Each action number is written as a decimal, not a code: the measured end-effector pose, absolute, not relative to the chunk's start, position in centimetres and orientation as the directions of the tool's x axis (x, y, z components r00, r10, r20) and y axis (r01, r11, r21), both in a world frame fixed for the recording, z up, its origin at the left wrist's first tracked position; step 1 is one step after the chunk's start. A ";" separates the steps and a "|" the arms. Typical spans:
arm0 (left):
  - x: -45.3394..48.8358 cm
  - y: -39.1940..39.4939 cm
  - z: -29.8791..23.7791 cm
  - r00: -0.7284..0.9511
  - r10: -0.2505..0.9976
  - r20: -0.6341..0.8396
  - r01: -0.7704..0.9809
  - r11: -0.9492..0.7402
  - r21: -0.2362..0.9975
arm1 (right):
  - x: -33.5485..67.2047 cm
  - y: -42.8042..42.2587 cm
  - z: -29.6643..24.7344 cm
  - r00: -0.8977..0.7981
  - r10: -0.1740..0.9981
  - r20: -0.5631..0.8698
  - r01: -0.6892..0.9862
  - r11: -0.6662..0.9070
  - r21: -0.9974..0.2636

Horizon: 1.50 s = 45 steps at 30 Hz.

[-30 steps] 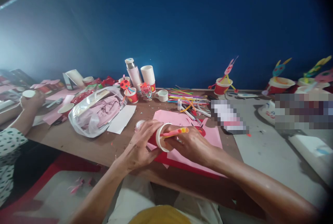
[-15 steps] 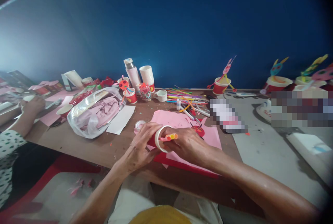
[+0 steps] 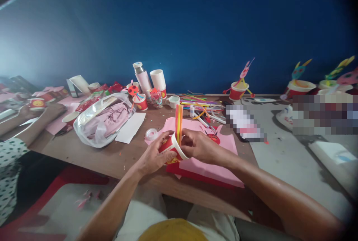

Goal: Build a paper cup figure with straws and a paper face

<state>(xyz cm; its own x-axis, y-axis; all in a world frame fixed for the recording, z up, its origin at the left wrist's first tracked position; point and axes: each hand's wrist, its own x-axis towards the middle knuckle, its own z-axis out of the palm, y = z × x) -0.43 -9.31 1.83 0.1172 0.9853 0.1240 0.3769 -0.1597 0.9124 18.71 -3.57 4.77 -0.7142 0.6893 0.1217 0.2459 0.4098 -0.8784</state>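
My left hand (image 3: 152, 155) is wrapped round a red paper cup (image 3: 167, 144) with a white rim, tilted with its mouth to the right. Orange and yellow pipe cleaners (image 3: 179, 119) stand up side by side out of the cup. The fingers of my right hand (image 3: 198, 146) are bent in at the mouth, against the foot of these pipe cleaners; their tips are partly hidden. Under the hands lie pink paper sheets (image 3: 226, 147) over a red sheet (image 3: 201, 178). A red cut-out face (image 3: 213, 137) rests on the pink paper. A roll of clear tape (image 3: 151, 134) is left of the cup.
Behind are a white mug (image 3: 173, 102), loose pipe cleaners (image 3: 201, 103), a thermos (image 3: 142, 80) and stacked paper cups (image 3: 157, 78). A plastic bag (image 3: 103, 121) lies left, a phone (image 3: 246, 123) right. Finished cup figures (image 3: 238, 91) line the back. Another person's hands (image 3: 53, 112) work at far left.
The cup has turned in my hands, so the pipe cleaners now point upward instead of towards me. My right hand has drawn back a little from the cup's mouth.
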 end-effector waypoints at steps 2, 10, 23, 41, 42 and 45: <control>-0.5 -9.1 1.4 0.122 0.987 0.101 0.311 -0.135 0.941 | 18.6 -3.5 4.6 -0.721 0.687 0.097 0.187 0.328 -0.926; -0.3 -9.1 1.0 0.080 0.992 0.101 0.324 -0.122 0.938 | 18.1 -3.5 4.0 -0.732 0.676 0.088 0.055 0.187 -0.981; 0.8 -8.0 -1.0 -0.093 0.944 0.316 0.545 -0.217 0.810 | 17.1 -2.4 1.1 -0.544 0.835 0.074 0.246 0.243 -0.938; 3.1 -11.0 -2.7 -0.049 0.735 0.676 0.799 -0.377 0.468 | 16.8 -2.2 -0.3 -0.519 0.833 0.190 0.303 0.387 -0.871; 3.0 -11.0 -2.7 -0.046 0.741 0.670 0.797 -0.376 0.472 | 16.8 -2.2 -0.3 -0.513 0.837 0.191 0.300 0.383 -0.874; 3.1 -10.9 -2.9 -0.038 0.760 0.649 0.798 -0.368 0.477 | 16.8 -2.1 -0.3 -0.507 0.841 0.190 0.284 0.370 -0.885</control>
<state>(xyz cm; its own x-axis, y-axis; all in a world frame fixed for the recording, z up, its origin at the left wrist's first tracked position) 3.09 -10.89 -2.90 -0.0379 0.7596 0.6493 0.7980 -0.3681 0.4772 16.82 -2.10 -0.29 -0.5066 0.8411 0.1896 0.2835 0.3702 -0.8847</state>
